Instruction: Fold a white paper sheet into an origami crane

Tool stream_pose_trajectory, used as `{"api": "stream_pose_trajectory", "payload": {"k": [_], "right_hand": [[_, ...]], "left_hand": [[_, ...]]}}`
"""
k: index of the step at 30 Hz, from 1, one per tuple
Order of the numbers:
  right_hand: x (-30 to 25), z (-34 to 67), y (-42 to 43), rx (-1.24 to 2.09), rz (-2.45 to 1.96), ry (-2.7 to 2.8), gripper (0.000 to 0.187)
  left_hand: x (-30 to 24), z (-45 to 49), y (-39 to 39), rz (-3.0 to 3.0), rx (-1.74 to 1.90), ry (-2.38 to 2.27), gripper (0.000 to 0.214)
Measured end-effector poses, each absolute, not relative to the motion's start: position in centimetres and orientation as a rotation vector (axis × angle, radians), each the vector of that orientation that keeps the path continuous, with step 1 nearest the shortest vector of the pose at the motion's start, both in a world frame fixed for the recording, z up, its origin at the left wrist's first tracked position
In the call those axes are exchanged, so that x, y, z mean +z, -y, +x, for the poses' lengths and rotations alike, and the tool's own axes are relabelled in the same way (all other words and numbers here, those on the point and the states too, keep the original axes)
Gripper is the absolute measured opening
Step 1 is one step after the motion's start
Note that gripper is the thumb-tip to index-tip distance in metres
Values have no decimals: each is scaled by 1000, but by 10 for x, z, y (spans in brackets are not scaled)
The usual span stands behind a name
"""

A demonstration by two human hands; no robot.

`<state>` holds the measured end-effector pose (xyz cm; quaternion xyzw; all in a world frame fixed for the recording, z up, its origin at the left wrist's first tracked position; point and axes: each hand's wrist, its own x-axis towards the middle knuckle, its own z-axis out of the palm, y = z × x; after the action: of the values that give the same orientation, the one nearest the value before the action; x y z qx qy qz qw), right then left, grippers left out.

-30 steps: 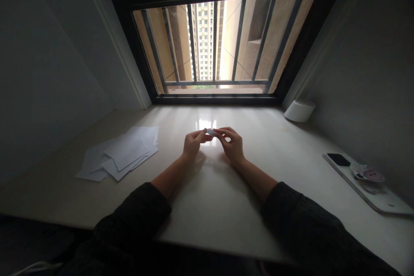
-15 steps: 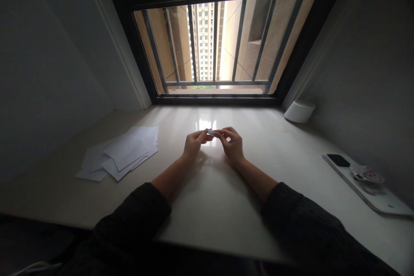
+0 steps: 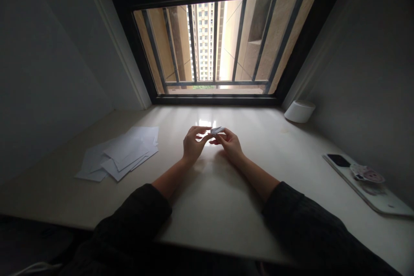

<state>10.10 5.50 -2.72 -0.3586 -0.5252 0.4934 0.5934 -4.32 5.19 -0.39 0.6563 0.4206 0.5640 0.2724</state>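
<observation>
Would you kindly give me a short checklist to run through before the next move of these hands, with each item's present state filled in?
1. Right hand has hold of the small white piece: ok, pinched between thumb and fingers.
2. Left hand grips it too: cannot tell; its fingertips are at the piece, but the contact is too small to make out.
3. Edges of the piece lined up: cannot tell, too small.
4. Paper sheets squared into a neat stack: not ok; they lie overlapping at uneven angles, to the left.
5. Phone apart from both hands: ok, it lies at the right of the tabletop.
</observation>
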Motion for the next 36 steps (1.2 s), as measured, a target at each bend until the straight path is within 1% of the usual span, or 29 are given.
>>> {"api": "stream_pose_trajectory", "payload": {"k": [5,13,15,19,24,27,32,36], "right_hand": [[-31,103,-57,1173,-832,1242,43],[-35,105,-61,1091,-883,1273,33],[-35,105,-61,1057,-878,1266,35],[-33,106,-60,996,-830,1190,46],[-31,105,-60,999,-834,1175,31],[-29,106,-59,1035,-880,1173,28],[-25,107,-55,1040,-977,1132,30],[-26,106,-56,1036,-954,1116,28]], "left_hand": [[-6,-45,-54,1805,1532,-1060,20],[-11,-45,-54,1733,1457,-1049,23],[-9,-45,-53,1757,1464,-1063,22],[-6,-46,-53,1762,1507,-1103,19],[-6,-48,-56,1784,1540,-1129,17],[-8,-49,-58,1856,1544,-1126,18],[-11,-48,-59,1797,1543,-1076,21],[-12,-45,-61,1654,1528,-997,32]]}}
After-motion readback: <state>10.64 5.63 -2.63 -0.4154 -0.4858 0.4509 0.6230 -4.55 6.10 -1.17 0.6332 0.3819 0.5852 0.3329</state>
